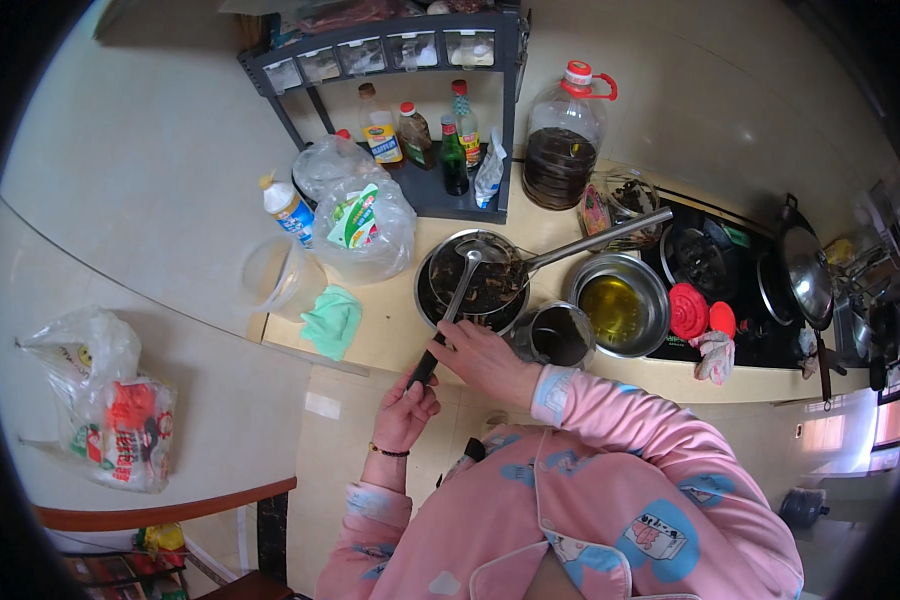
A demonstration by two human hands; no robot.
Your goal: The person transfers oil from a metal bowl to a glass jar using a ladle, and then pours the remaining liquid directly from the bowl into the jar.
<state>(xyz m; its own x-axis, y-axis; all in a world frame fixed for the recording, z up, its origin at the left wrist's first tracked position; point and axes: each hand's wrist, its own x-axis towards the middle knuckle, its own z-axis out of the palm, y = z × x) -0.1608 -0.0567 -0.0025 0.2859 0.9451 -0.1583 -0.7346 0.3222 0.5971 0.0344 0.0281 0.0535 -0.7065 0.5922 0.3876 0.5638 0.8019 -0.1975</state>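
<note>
A metal ladle (pixel 461 289) with a black handle slants down toward me, its bowl end over dark, shredded residue (pixel 499 281). My right hand (pixel 484 358) grips the handle from above. At the handle's lower end, my left hand (pixel 406 411) has its fingers around the tip. The residue lies in a metal strainer (pixel 592 241) whose long handle points to the upper right; it rests in a metal pot (pixel 424 296). Right of that stands a clear container (pixel 562 336) with dark contents, partly behind my right wrist. A steel basin (pixel 622 304) beside it holds yellow-green oil.
A large oil jug (pixel 561 157) with a red cap stands behind, beside a dark rack (pixel 450 210) of bottles. On the left are a plastic bag (pixel 379 255), a clear tub (pixel 274 281) and a green cloth (pixel 333 322). A cooktop (pixel 750 300) lies right, with red lids (pixel 688 311).
</note>
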